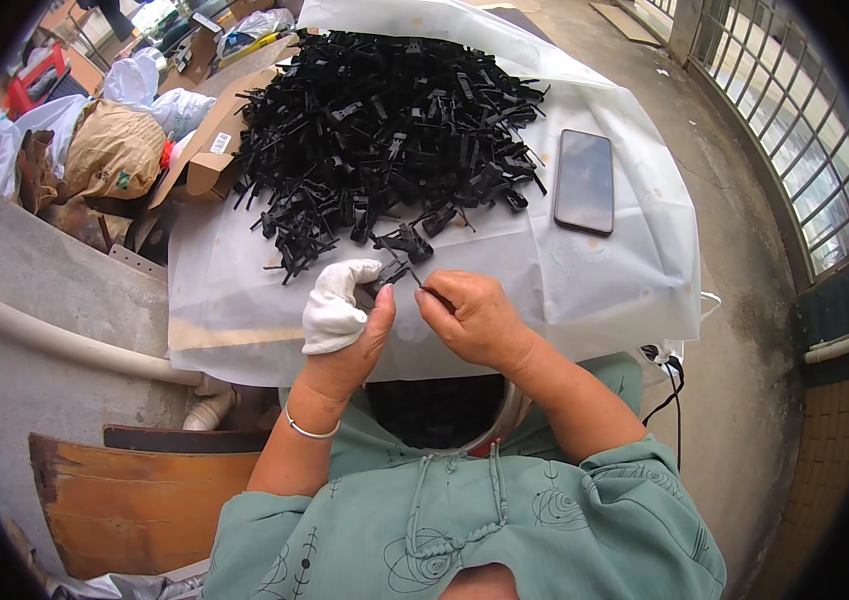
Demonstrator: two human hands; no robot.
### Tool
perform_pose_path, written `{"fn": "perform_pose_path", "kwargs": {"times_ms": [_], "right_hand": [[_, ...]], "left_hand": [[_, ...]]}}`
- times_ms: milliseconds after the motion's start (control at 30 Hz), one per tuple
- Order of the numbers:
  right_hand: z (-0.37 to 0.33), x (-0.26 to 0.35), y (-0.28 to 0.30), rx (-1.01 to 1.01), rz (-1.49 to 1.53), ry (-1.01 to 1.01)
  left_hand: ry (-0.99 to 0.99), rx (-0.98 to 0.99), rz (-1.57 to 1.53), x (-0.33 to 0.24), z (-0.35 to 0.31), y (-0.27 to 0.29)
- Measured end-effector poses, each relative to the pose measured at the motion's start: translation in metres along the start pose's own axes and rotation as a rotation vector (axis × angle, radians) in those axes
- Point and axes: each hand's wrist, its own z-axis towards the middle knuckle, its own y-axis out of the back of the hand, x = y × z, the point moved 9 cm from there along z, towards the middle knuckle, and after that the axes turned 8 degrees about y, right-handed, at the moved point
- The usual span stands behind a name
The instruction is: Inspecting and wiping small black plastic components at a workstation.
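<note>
My left hand [338, 318], in a white glove that leaves the thumb bare, is closed around a small black plastic part [392, 272]. The part sticks up between thumb and fingers, at the near side of a large heap of similar black plastic parts [385, 130]. Just to its right, my right hand [475, 318] is bare and pinches a thin dark strip [418, 279]. The strip's tip is close to the held part; whether they are joined I cannot tell. A few loose black parts lie right beyond my left fingers.
White sheeting [615, 285] covers the table. A dark phone [585, 182] lies at its right. Below the near edge, a round bucket [512, 412] between my knees holds dark pieces. Cardboard [207, 160] and bags stand at left; a barred railing [795, 120] runs along the right.
</note>
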Motion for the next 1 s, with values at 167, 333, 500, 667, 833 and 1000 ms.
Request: {"fn": "perform_pose_path", "kwargs": {"times_ms": [167,333,500,667,833,1000], "right_hand": [[-0.016,-0.019,-0.029,0.159,0.641,-0.504],[-0.013,0.003,-0.032,0.234,0.654,-0.378],[0.001,0.027,0.005,0.016,0.106,0.067],[0.001,0.006,0.008,-0.062,0.170,-0.143],[-0.002,-0.007,-0.008,0.069,0.525,-0.330],[-0.003,0.004,-0.019,0.242,0.330,-0.124]], "left_hand": [[0.109,0.062,-0.578,0.010,0.002,-0.004],[0.182,0.015,-0.814,0.016,-0.005,-0.005],[0.145,0.121,-0.539,0.012,-0.003,-0.017],[0.417,0.448,-0.756,0.002,-0.018,-0.038],[0.369,0.354,-0.620,0.004,-0.016,-0.033],[0.372,0.245,-0.528,0.014,-0.017,-0.032]]}}
